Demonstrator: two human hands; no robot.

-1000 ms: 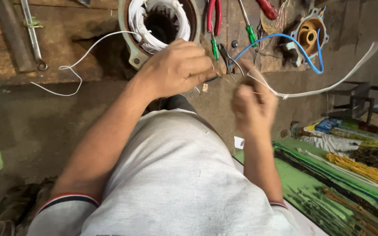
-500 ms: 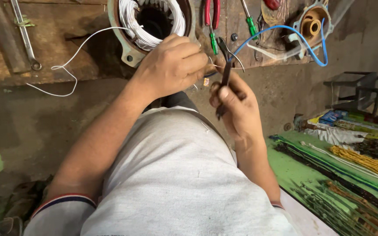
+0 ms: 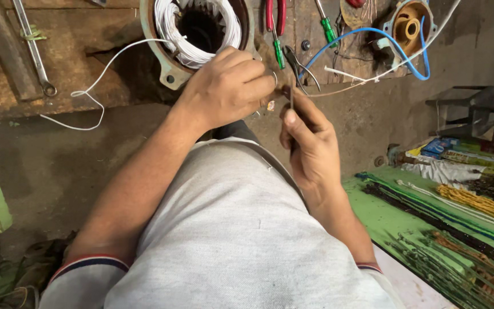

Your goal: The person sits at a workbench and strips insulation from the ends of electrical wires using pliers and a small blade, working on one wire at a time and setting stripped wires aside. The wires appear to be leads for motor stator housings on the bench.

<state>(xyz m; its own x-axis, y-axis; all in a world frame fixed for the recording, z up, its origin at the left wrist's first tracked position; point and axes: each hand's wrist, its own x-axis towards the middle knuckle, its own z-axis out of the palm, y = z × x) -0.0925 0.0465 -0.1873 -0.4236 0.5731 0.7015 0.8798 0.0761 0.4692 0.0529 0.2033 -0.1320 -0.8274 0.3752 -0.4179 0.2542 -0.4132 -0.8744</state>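
Observation:
A motor stator (image 3: pixel 170 71) wound with white wire (image 3: pixel 172 34) lies on the worn wooden bench. My left hand (image 3: pixel 230 86) rests at its lower right rim, fingers curled and pinching a thin wire end (image 3: pixel 271 105). My right hand (image 3: pixel 310 143) is just below and to the right, almost touching the left. It grips a thin dark tool (image 3: pixel 291 97) between thumb and fingers, with the tip pointing up toward the left fingertips. What the tip touches is hidden.
Red-handled pliers (image 3: pixel 275 14), green screwdrivers (image 3: pixel 327 26), small cutters (image 3: pixel 299 67), a blue wire (image 3: pixel 373 37) and a motor end cap (image 3: pixel 410 20) lie behind the hands. A wrench (image 3: pixel 32 46) and loose white wire (image 3: pixel 87 97) lie left. A green board (image 3: pixel 384 217) with wire bundles sits right.
My right hand came in from the right, where it was stretching a long white strand, and now sits close under the left hand holding the thin tool. The left hand stayed at the stator.

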